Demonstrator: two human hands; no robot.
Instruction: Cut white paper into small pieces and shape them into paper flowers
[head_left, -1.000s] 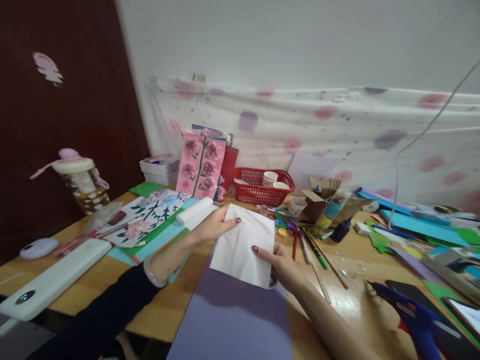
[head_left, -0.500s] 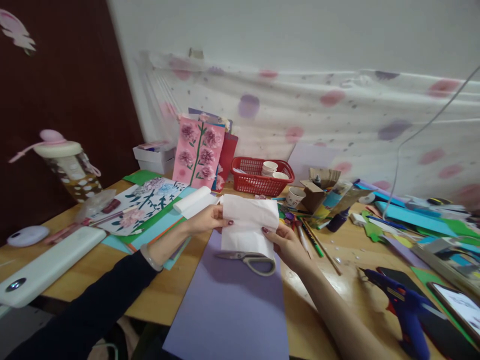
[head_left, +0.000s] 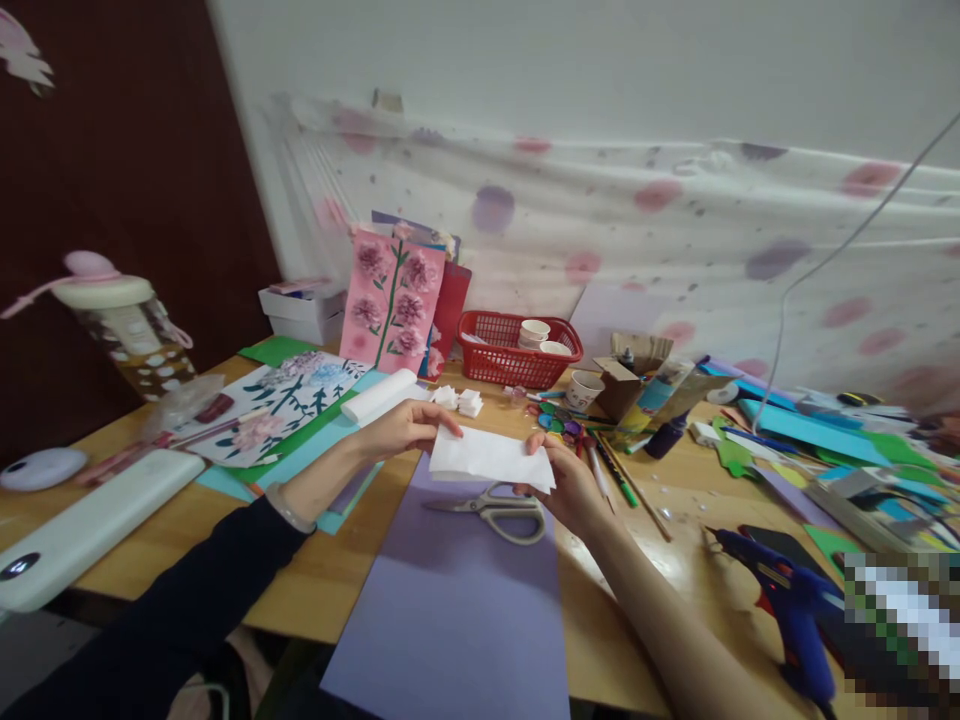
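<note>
A white sheet of thin paper (head_left: 491,458), folded into a narrow strip, is held up between my two hands. My left hand (head_left: 409,428) pinches its left end, thumb hidden behind or under it. At the right end, my right hand (head_left: 566,478) grips the paper between thumb and fingers. Just below the strip, grey-handled scissors (head_left: 510,520) lie on a purple sheet of card (head_left: 457,620). Behind my left hand are a roll of white paper (head_left: 381,396) and small stacks of cut white pieces (head_left: 469,403).
A red basket (head_left: 517,365) with paper cups stands at the back. Paint pots (head_left: 559,420), pens (head_left: 616,470) and a paper cup (head_left: 585,390) sit to the right. A blue glue gun (head_left: 787,600) lies at the front right. A white lamp-like bar (head_left: 105,525) extends at the left.
The white paper has gone from a taller sheet to a narrow folded strip. Its lower edge has risen, so more of the scissors shows. Both hands still hold it.
</note>
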